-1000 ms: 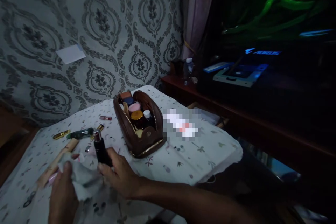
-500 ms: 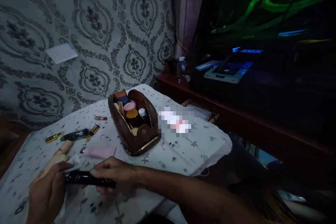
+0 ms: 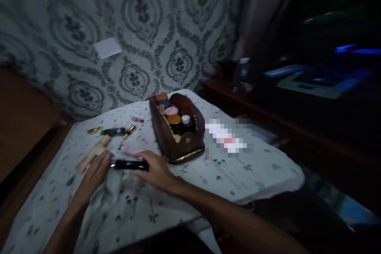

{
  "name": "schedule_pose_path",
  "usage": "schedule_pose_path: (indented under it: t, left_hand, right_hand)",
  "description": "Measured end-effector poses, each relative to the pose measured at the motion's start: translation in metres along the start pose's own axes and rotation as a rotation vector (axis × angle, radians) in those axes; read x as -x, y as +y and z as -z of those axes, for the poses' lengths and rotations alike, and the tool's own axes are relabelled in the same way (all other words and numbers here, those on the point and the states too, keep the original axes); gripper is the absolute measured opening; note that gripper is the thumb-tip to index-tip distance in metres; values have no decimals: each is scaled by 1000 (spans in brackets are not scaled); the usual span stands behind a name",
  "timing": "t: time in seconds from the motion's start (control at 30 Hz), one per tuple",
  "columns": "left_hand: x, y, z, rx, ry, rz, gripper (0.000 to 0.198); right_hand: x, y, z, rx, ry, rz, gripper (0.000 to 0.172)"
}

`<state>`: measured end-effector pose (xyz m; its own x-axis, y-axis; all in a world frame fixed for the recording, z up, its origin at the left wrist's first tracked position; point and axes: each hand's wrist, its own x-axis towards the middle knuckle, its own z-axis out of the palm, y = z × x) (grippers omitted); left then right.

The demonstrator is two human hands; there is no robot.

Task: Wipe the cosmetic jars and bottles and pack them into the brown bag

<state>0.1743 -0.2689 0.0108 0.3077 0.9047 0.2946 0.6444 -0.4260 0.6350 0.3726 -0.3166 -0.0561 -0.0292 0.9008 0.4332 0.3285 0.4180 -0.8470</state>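
My left hand (image 3: 97, 168) and my right hand (image 3: 156, 170) hold a slim, glossy black cosmetic tube (image 3: 131, 165) level between them, low over the table. The right hand wraps its right part. My left fingers close at its left end, where a short silver part shows. Pale, crumpled material (image 3: 114, 184) lies below the tube; whether it is a wipe or bunched tablecloth I cannot tell. Just behind the hands lie a pink squeeze tube (image 3: 132, 149) and a beige tube (image 3: 94, 152). An open brown cosmetic bag (image 3: 181, 152), full of jars and bottles, stands beyond my right hand.
Farther back on the patterned tablecloth (image 3: 238, 178) lie a dark green tube (image 3: 113, 131), a gold tube (image 3: 95, 130), a black-and-gold tube (image 3: 129, 131) and a small reddish tube (image 3: 137, 120). A blurred-out item (image 3: 226, 137) lies right of the bag. A bottle (image 3: 244, 67) stands on a dark-red ledge.
The view has swung left, so everything sits farther right in the picture. Both hands still hold the black tube; a silver part now shows between it and my left fingers.
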Motion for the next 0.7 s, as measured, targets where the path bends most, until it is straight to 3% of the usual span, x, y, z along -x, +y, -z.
schedule_pose_path:
  t: [0.2, 0.33, 0.53, 0.7]
  left_hand:
    - [6, 12, 13, 202, -100, 13, 41]
    - [10, 2, 13, 242, -126, 65, 34]
    - [12, -17, 3, 185, -70, 107, 48]
    - [15, -13, 11, 249, -119, 100, 41]
  right_hand:
    - [-7, -1, 1, -45, -15, -94, 19]
    - [-6, -3, 0, -11, -40, -47, 16]
    - [-4, -4, -3, 40, -53, -1, 15]
    - [-5, -2, -3, 30, -56, 1, 14]
